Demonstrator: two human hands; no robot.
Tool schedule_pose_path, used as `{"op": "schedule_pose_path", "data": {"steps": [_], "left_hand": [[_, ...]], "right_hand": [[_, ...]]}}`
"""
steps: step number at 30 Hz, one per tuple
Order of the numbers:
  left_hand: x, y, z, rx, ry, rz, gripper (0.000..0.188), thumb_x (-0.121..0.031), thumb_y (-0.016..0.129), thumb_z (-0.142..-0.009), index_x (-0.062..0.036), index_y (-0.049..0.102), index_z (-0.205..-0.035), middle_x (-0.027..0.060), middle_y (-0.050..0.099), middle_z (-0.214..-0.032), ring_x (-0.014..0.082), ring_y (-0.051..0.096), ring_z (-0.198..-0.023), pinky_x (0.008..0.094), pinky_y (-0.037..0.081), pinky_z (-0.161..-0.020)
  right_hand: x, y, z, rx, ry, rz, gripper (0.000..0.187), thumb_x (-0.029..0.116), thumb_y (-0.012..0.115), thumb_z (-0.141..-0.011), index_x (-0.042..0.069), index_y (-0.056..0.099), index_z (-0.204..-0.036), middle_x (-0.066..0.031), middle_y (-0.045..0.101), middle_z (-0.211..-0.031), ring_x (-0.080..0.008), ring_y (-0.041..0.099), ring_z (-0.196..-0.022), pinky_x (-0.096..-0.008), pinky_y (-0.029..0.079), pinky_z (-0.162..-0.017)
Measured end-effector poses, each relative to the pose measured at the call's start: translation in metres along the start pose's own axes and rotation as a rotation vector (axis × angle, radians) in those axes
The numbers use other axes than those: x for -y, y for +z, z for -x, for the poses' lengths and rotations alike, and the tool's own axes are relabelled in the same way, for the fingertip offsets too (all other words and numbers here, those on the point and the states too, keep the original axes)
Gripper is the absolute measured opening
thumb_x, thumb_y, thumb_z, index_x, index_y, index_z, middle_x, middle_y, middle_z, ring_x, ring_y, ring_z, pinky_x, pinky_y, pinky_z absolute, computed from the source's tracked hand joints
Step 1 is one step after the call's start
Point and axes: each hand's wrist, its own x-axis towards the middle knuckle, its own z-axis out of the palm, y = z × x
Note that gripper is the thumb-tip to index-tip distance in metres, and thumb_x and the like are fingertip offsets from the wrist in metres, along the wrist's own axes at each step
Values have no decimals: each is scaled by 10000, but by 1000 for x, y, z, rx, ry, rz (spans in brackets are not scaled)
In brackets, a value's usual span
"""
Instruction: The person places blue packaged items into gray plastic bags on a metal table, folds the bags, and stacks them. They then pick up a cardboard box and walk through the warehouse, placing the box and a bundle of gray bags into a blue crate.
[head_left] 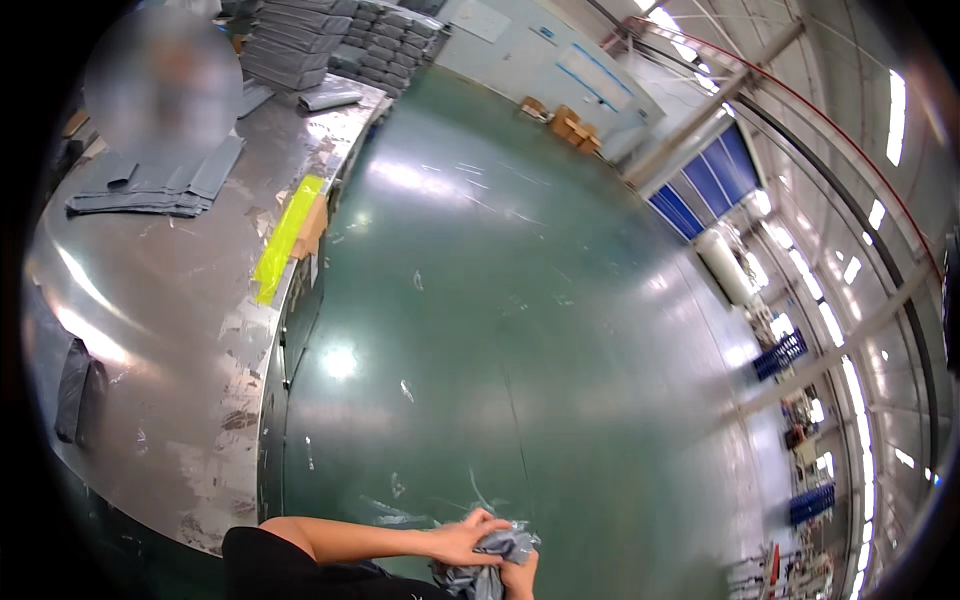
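Observation:
Low in the view, both my hands are closed on a crumpled bundle of grey plastic film (512, 543). My left hand (463, 540) grips it from the left, its forearm reaching across from the lower left. My right hand (520, 576) holds the bundle from the right, close to the bottom edge, and is only partly in view. Part of the film hangs below the fingers in front of my dark clothing. The bundle is held over the green floor, apart from the table.
A worn metal table (190, 330) runs along the left. On it lie flat grey plastic bags (150, 190), a dark folded packet (73, 390), yellow-green tape (290, 240) and stacked grey bundles (298, 45). Cardboard boxes (572, 130) stand far off on the green floor (480, 300).

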Motion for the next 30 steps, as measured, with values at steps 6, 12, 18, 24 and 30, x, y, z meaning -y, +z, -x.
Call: {"op": "schedule_pose_path", "data": {"steps": [6, 12, 18, 24, 30], "left_hand": [[32, -104, -191, 80, 163, 142, 644, -473, 497, -937, -82, 324, -1419, 160, 380, -1313, 281, 380, -1263, 352, 303, -1065], [44, -268, -377, 157, 134, 329, 599, -476, 392, -982, -110, 314, -1450, 133, 326, -1441, 269, 259, -1371, 361, 202, -1121], [49, -508, -439, -91, -26, 798, 575, -346, 531, -950, -178, 322, -1458, 65, 227, -1538, 285, 234, -1405, 428, 248, -1120], [91, -734, -421, -604, 332, 1174, 549, -381, 467, -960, -111, 350, -1424, 141, 294, -1499, 400, 242, -1386, 515, 284, -1094], [223, -967, -405, -900, 264, 1296, 555, -473, 296, -988, -27, 516, -1235, 126, 634, -1030, 226, 599, -843, 397, 478, -808]], "right_hand": [[1, -34, -221, -72, 156, -188, 410, -25, 679, -622, -1, 650, -1030, -50, 663, -994, -167, 620, -873, -314, 497, -793], [-16, 4, -493, 48, 191, -239, 410, -16, 690, -627, -3, 646, -1035, -55, 663, -996, -170, 620, -880, -316, 497, -798], [24, 121, -774, 351, 146, -246, 412, -7, 700, -631, -5, 642, -1040, -61, 664, -998, -174, 621, -887, -317, 497, -804], [111, 286, -1036, 633, -4, -158, 415, 2, 710, -636, -7, 639, -1044, -66, 664, -1000, -177, 621, -893, -319, 497, -809], [153, 415, -1261, 622, -35, -115, 418, 10, 721, -641, -9, 635, -1049, -72, 664, -1002, -181, 622, -900, -320, 497, -814]]}}
